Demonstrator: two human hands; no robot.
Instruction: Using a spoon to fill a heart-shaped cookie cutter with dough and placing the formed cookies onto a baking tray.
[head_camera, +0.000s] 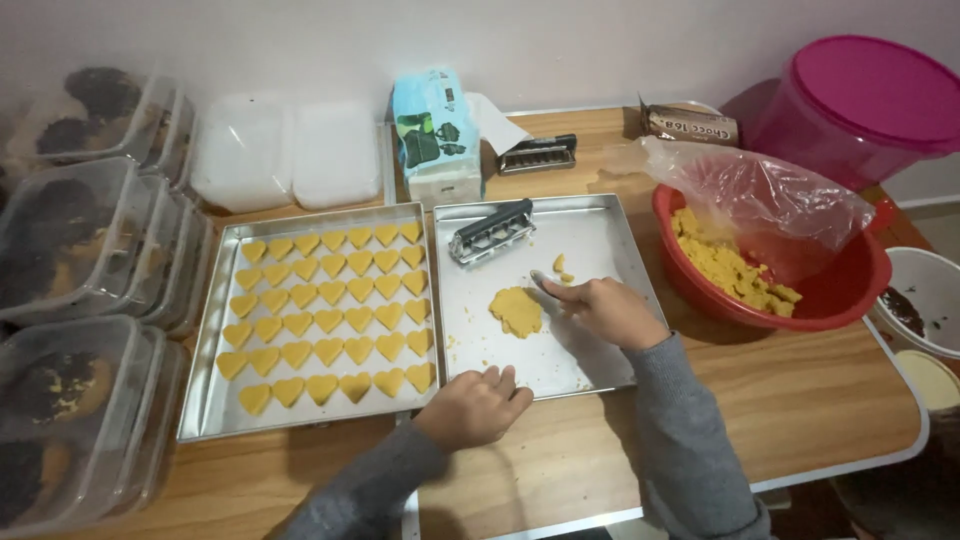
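Hands: right hand (608, 308) scraping beside dough (516, 310); left hand (478, 404) on tray (600, 225) edge

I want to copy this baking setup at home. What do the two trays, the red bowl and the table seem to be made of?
Trays: likely thin metal, aluminium or steel, with a dull silvery sheen and folded rims. Red bowl: probably plastic, glossy and uniformly coloured. Table: wood-look top with printed-looking grain and a pale edge band, so possibly laminate rather than solid wood.

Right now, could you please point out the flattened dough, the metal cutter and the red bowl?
flattened dough (516, 310), head view, middle of the patch
metal cutter (490, 232), head view, middle of its body
red bowl (850, 290), head view, bare inner wall
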